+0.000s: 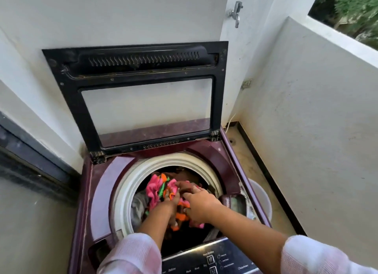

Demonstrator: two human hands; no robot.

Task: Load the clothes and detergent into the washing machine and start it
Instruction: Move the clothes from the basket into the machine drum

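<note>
A maroon top-loading washing machine (102, 183) stands in front of me with its black glass lid (143, 102) raised against the wall. Inside the white-rimmed drum (126, 190) lie clothes: a bright pink, orange and green cloth (157, 189) on top, with grey and dark garments around it. My left hand (172, 202) is down in the drum, its fingers closed in the colourful cloth. My right hand (199, 204) lies beside it, gripping the same cloth from the right. The detergent compartment (235, 204) at the drum's right edge stands uncovered. No detergent container is in view.
The black control panel (212, 259) runs along the machine's near edge under my forearms. A white bucket (262, 200) stands on the floor right of the machine. A metal tap (236, 13) projects from the wall above. White walls close in on both sides.
</note>
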